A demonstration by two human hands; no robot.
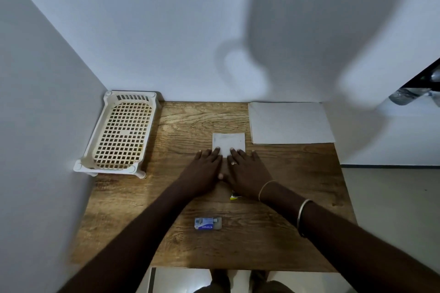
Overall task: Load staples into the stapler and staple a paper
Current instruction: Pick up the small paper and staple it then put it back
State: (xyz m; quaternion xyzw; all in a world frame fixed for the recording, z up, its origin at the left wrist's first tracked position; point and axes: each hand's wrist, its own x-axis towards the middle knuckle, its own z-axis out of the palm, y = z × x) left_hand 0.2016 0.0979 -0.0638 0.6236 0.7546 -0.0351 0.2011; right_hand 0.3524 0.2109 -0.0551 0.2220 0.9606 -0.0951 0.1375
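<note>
Both hands lay flat, fingers spread, on the small folded paper (228, 141): left hand (202, 169), right hand (247, 171). The staple box (208, 223) sat nearer, well apart.

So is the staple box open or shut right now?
Open: the staple box lies flat on the table with its grey inner tray slid partly out on the right.

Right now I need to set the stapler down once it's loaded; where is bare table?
Free: the wood between the basket and the small paper, and the front strip around the staple box. The table below the paper stack is bare too. Crowded: the middle, where the left hand and right hand press flat.
</note>
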